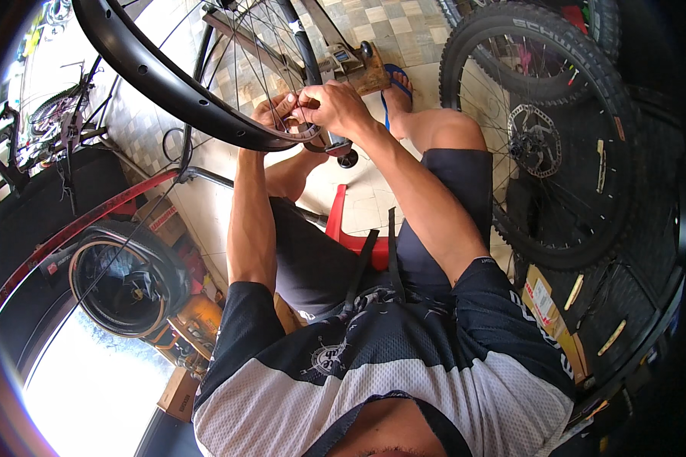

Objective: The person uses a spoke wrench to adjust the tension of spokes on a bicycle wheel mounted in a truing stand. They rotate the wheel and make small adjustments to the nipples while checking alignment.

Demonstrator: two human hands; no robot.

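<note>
A black bicycle wheel rim [164, 90] with thin spokes [258, 47] stands upright in front of me in a metal wheel stand [261, 47]. My left hand [274, 111] reaches past the rim's near edge, its fingers closed around a spoke just inside the rim. Right beside it, my right hand [332, 105] is closed in a pinch at the same part of the wheel. Whatever lies between its fingertips is too small and covered to make out. The two hands nearly touch. Part of the stand's upright shows below my right hand.
Wheels with knobbly tyres [625, 164] and a disc rotor [535, 141] lean at the right. A red stool [358, 242] is between my legs. On the left are a red bar [91, 228], another wheel [120, 286] and cardboard boxes [177, 394]. Tiled floor [396, 27] lies ahead.
</note>
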